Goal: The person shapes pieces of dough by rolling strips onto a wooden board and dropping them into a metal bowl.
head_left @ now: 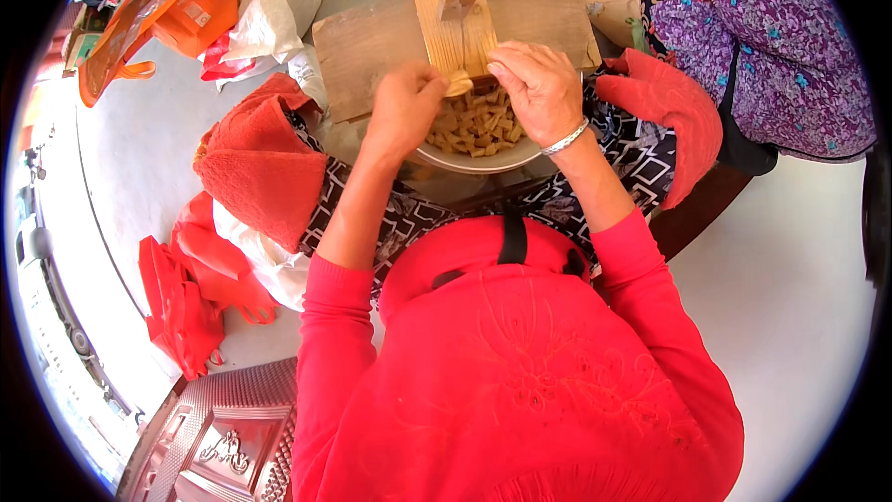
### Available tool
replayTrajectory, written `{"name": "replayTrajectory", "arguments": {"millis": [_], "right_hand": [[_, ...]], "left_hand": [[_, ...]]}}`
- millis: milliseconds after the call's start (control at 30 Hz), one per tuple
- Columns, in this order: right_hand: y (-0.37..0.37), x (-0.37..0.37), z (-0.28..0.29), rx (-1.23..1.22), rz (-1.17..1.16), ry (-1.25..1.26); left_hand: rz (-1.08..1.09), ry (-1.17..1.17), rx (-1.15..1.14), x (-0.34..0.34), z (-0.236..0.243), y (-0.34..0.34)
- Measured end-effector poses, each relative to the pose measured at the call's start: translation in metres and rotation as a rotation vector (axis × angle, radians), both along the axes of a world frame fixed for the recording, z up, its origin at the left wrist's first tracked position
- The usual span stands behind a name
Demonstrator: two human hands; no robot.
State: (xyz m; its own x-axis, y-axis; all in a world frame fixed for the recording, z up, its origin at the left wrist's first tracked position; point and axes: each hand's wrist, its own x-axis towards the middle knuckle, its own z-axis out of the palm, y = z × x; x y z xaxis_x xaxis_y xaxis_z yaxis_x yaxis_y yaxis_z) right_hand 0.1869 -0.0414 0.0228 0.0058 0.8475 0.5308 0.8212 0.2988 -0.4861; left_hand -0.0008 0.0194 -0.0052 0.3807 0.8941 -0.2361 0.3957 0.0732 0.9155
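My left hand is closed in a pinch on a few pale yellow, flat slices. They are at the near edge of a small light wooden block, which bears an upright wooden piece and a thin dark line down its middle. At the block's right corner, my right hand has its fingers curled together; whatever is between them is hidden. Beneath both hands, a round metal basin holds many short tan chunks. A wide wooden board lies across the basin under the block.
Red cloths cover my knees. To the left are an orange bag, a white sack and red bags. A person in purple floral clothing sits at the right. A brown embossed panel stands lower left.
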Motion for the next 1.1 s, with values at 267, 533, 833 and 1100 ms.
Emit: {"name": "replayTrajectory", "arguments": {"millis": [267,533,833,1100], "right_hand": [[-0.008,-0.005,-0.008,-0.306,-0.041,0.035],[-0.055,-0.016,0.052,-1.087,0.574,1.169],[-0.025,-0.028,0.001,-0.283,0.036,0.575],[-0.033,-0.021,0.002,-0.199,-0.061,0.166]], "left_hand": [[-0.180,-0.195,-0.335,0.012,0.023,-0.030],[-0.189,-0.223,-0.132,-0.004,0.018,-0.018],[-0.004,-0.647,-0.410,0.024,0.030,-0.076],[-0.021,-0.364,-0.100,0.019,0.006,-0.075]]}}
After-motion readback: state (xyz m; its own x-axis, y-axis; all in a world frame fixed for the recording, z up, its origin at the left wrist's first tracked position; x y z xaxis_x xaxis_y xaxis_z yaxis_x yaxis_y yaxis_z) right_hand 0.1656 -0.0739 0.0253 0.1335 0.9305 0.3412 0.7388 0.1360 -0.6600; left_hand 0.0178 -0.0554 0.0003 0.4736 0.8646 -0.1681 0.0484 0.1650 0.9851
